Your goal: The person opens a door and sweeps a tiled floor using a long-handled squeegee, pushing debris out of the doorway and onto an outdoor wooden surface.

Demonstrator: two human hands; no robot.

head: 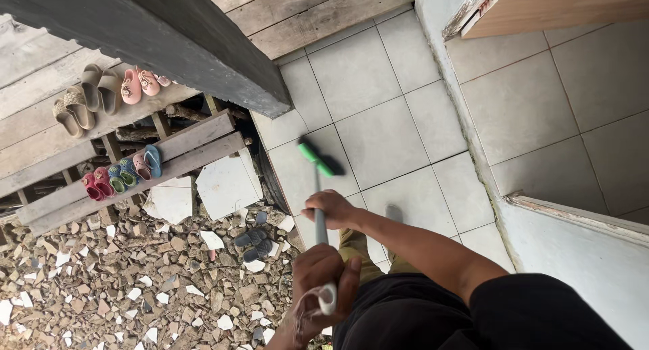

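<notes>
In the head view, a long grey-handled broom [319, 208] with a green head is held by both hands. The right hand [332, 210] is clamped around the middle of the handle, the left hand [323, 284] around its white top end. The green head rests on the pale tiled floor [378, 100], near the edge where the tiles meet a drop. How much has been swept cannot be told; the tiles ahead look mostly bare. Beside the tiles, broken tile rubble [122, 289] is spread over the ground, with dark sandals [251, 244] on it. Small colourful shoes [122, 176] are lined on wooden steps [189, 151]. A dark post [169, 32] stands close to the broom head.
</notes>
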